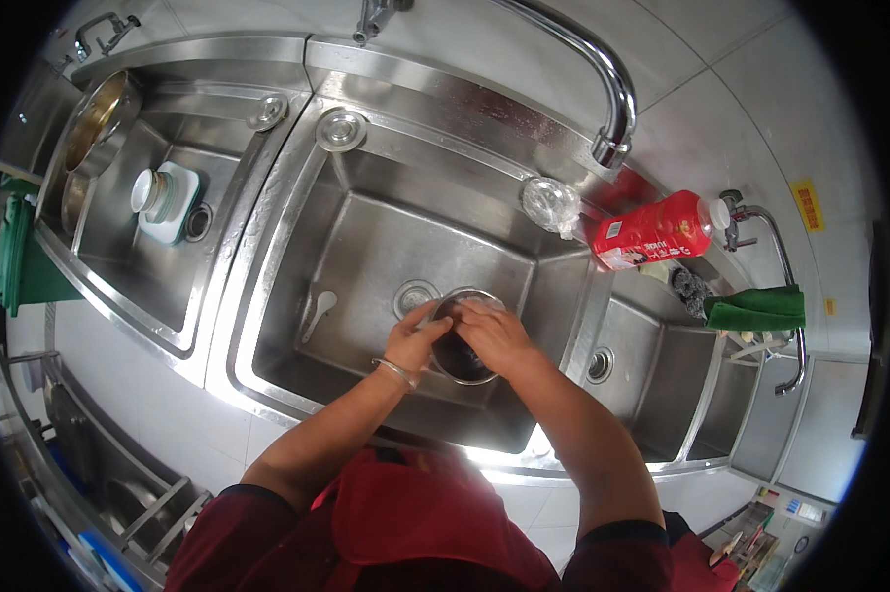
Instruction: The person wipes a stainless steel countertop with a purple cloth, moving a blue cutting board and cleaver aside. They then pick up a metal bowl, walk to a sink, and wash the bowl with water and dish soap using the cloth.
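Observation:
A round metal bowl (468,368) is held tilted above the floor of the middle stainless steel sink (445,229), close to the drain (415,297). My left hand (415,342) grips its left rim, with the thumb on the inner side and a bracelet at the wrist. Over the bowl's right side lies my right hand (493,333), its fingers reaching inside. Whether those fingers pinch anything is hidden. A white spoon (320,314) rests on the sink floor to the left of the bowl.
A chrome faucet (613,111) curves over the sink's back edge. To the right stand a red bottle (655,231), a clear plastic bag (550,203) and a green cloth (755,308) on another faucet. Stacked dishes (167,200) and a metal pot (104,126) occupy the left sink.

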Action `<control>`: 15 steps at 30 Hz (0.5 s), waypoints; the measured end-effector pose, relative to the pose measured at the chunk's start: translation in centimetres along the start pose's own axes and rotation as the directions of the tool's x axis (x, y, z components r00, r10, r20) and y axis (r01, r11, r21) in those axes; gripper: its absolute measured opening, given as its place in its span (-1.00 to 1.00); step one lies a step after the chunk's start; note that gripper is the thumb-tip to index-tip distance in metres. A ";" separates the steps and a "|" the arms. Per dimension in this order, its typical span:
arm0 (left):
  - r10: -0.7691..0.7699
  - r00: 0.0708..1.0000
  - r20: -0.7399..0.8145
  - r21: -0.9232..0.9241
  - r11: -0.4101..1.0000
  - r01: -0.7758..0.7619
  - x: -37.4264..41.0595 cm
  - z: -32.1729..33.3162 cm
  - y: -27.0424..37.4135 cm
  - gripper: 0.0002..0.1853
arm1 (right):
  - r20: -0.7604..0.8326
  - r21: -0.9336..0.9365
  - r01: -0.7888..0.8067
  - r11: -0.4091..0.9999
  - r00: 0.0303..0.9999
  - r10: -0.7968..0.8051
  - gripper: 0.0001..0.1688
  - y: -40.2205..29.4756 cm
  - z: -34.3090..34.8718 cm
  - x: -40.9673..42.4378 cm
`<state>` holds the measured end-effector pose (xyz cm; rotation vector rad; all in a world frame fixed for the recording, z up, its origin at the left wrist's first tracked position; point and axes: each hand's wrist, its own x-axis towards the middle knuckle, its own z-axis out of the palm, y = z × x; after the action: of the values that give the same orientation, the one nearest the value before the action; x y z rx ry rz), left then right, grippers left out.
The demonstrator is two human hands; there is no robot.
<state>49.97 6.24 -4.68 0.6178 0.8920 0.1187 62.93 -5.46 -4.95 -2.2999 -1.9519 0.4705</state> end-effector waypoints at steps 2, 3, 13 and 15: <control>0.083 0.997 0.000 0.036 0.996 -0.083 1.0 -0.9 -1.0 -0.43 | 0.007 0.085 -0.104 0.991 0.995 0.103 -0.60 -0.6 0.8 0.0; 0.106 0.994 -0.021 0.029 0.994 -0.105 1.5 -1.1 -1.5 -0.41 | 0.113 0.136 -0.233 0.963 0.969 0.218 -0.58 -2.3 -1.0 0.4; 0.259 0.966 0.000 0.093 0.962 -0.257 2.1 -1.1 -2.4 -0.39 | 0.423 0.829 -0.001 -0.559 0.655 0.626 -0.67 -4.8 2.7 2.6; 0.291 0.957 -0.008 0.151 0.946 -0.286 1.9 -1.3 -2.5 -0.39 | 0.516 0.550 0.428 -0.717 0.501 0.694 -0.75 -4.9 2.5 2.9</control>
<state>49.79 5.47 -7.99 0.8869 0.8395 0.3286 58.00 -2.04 -6.56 -0.8293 0.6712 0.7218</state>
